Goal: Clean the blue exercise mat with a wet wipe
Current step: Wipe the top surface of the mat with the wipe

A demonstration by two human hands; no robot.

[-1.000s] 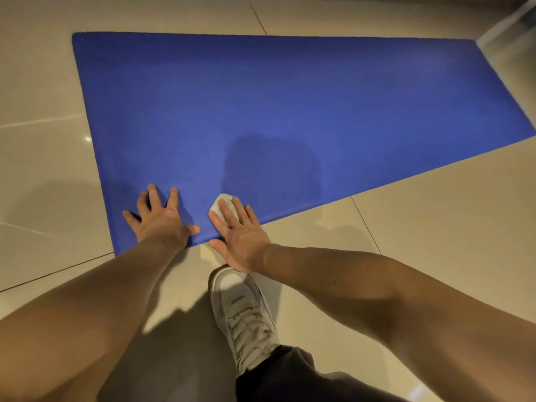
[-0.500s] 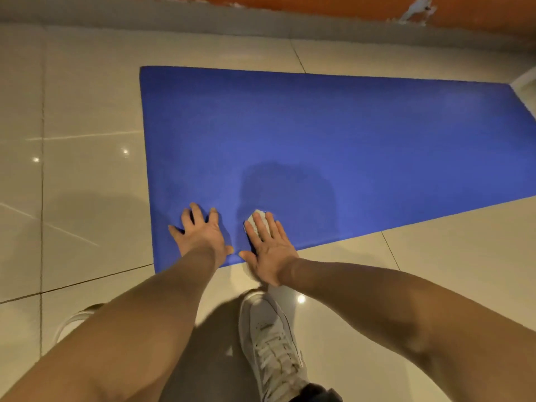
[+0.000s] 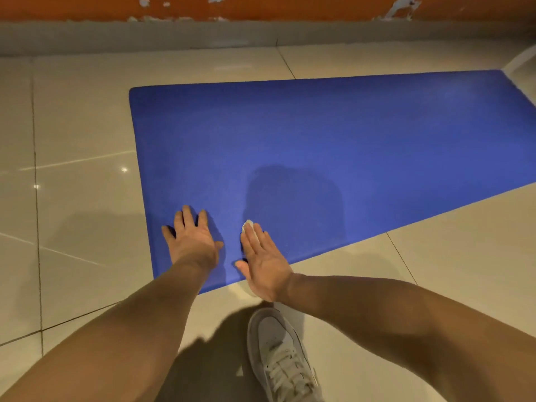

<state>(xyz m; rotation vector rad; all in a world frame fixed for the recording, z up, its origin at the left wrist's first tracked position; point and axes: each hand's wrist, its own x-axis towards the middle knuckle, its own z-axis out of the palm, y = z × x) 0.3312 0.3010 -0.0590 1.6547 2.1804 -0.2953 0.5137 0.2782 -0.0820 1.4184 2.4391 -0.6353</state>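
Glossy beige floor tiles (image 3: 72, 126) with dark grout lines fill the room, running up to a grey skirting band (image 3: 145, 36) below an orange wall (image 3: 261, 7) whose paint is flaking in pale patches. One blue exercise mat (image 3: 319, 134) lies flat on the tiles. Its long axis stretches from a short end at the left away to the right edge of the view, roughly along the wall. The near long edge slants up toward the right.

Two bare hands work at the mat's near-left corner. The left hand (image 3: 193, 242) lies palm down on the mat, fingers straight and slightly spread, gripping nothing. Just beside it, the right hand (image 3: 265, 262) is also flat with fingers extended. Its fingertips press a single white wet wipe (image 3: 249, 226) onto the blue surface, with nothing curled around it. The heel of that hand reaches over the mat's near edge. Only a small crumpled corner of the wipe shows beyond the fingers.

One white lace-up shoe (image 3: 281, 352) stands on the tiles below the hands, toe pointing toward the mat. A dark shadow falls across the mat beyond the right hand.
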